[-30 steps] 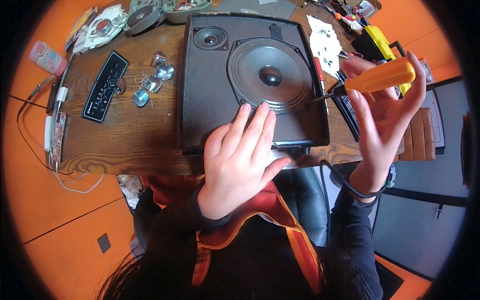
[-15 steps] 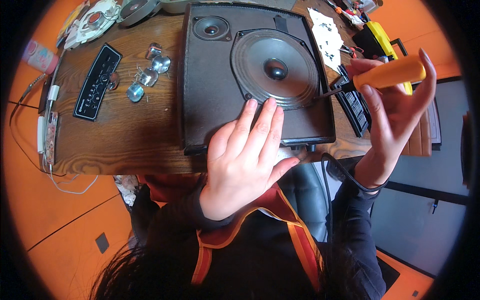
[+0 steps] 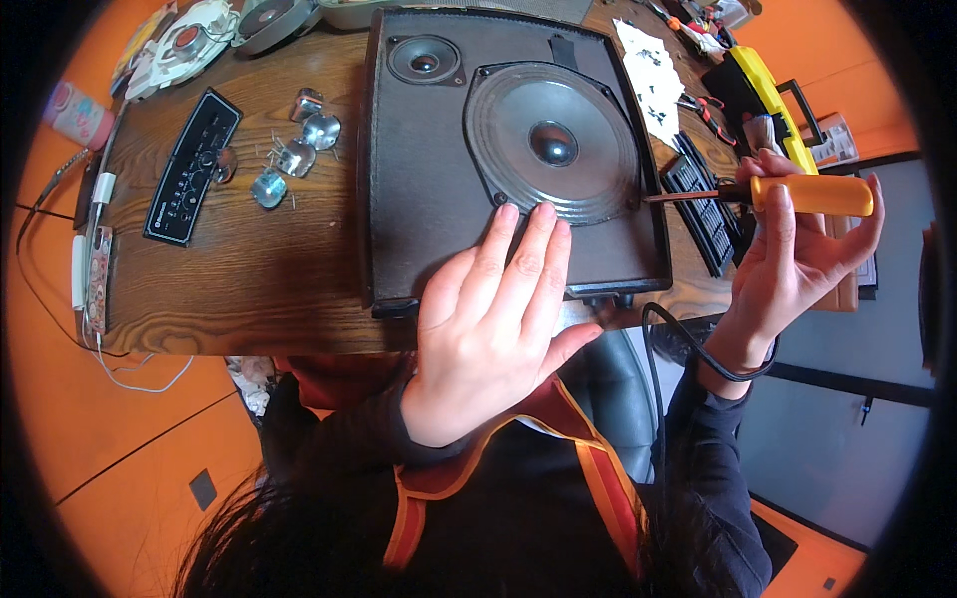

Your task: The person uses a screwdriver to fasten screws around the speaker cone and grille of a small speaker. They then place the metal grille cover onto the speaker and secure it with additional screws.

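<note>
A dark speaker cabinet (image 3: 419,179) lies on the wooden table with its front facing up. Set into it are a big round woofer (image 3: 498,125) and a small tweeter (image 3: 424,62). My left hand (image 3: 488,324) rests flat on the cabinet, fingers spread, their tips at the woofer's near rim. Between the fingers of my right hand (image 3: 788,249) is a screwdriver (image 3: 812,195) with an orange handle. Its shaft points left, and the tip is by the woofer's lower right corner; whether it touches a screw I cannot tell. A black cord (image 3: 733,374) loops around my right wrist.
Left of the cabinet lie a black control panel (image 3: 194,164) and several shiny clear cubes (image 3: 296,156) among scattered screws. To the right are a black slotted grille (image 3: 706,214), a white sheet (image 3: 650,85) with small dark parts, and a yellow-black toolbox (image 3: 773,95).
The screwdriver has come out of its slant to lie nearly level, its handle lower and farther right. My right hand has shifted with it, while my left hand stays on the cabinet.
</note>
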